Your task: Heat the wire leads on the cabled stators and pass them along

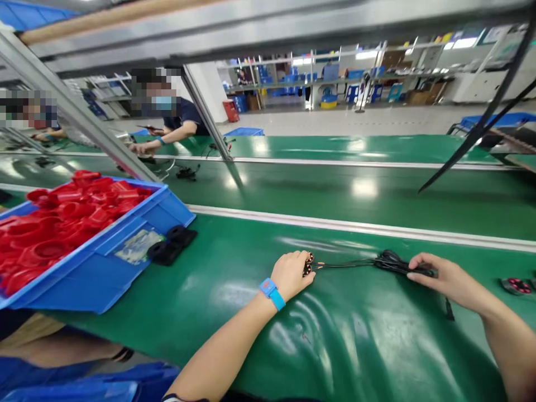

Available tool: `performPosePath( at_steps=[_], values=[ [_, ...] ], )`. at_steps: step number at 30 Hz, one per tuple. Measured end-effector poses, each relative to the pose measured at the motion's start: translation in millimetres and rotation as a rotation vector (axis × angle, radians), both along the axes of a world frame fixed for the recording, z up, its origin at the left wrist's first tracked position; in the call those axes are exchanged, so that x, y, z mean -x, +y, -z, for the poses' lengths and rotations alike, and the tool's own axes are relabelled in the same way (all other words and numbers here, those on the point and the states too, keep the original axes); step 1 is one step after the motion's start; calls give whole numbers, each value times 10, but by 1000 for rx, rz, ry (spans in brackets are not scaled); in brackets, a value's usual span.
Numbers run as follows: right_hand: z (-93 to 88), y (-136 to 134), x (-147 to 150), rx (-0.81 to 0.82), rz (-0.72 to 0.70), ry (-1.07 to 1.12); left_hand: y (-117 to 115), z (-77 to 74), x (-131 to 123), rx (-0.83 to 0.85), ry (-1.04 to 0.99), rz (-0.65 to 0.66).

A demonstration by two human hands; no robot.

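My left hand (291, 273), with a blue wristband, is closed on a small round coil part with copper windings (309, 263) on the green bench. Thin black wires (347, 263) run from that part to a bundled black cable (391, 262). My right hand (439, 276) rests on the cable bundle, fingers curled over its right end. Both hands lie low on the mat, about a forearm's length apart.
A blue bin (125, 234) full of red plastic rings (62, 218) sits tilted at the left, with black ring parts (171, 244) beside it. A red-and-black coil part (517, 286) lies at the right edge. A conveyor belt (335, 195) runs behind; other people work across it.
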State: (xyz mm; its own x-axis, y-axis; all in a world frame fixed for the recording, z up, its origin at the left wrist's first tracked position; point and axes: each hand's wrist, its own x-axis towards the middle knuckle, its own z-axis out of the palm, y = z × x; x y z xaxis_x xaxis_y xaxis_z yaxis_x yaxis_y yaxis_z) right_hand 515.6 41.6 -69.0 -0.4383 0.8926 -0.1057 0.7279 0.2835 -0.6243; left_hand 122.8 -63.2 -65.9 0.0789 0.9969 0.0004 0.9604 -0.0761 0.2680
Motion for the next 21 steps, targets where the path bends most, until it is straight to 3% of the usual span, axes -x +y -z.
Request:
performPosePath(
  at_steps=[3,6,8,10,15,18,21],
  values=[
    [-6,38,-2,46,116,69,-141,57,21,6,-24,-24],
    [-56,3,88,-197,299,37,-174,70,67,-11,-72,5],
    [-107,-49,170,-403,303,-57,-180,65,98,-27,-113,29],
    [-138,-101,235,-486,212,-138,-185,57,132,-48,-149,48],
    [-23,-160,228,-282,-118,-187,-188,50,222,-25,-151,119],
    [5,-175,133,-179,-136,-271,-184,44,243,-1,-127,154],
    [-116,-217,1,-60,-146,-286,-197,22,211,-22,-119,204]
  ],
)
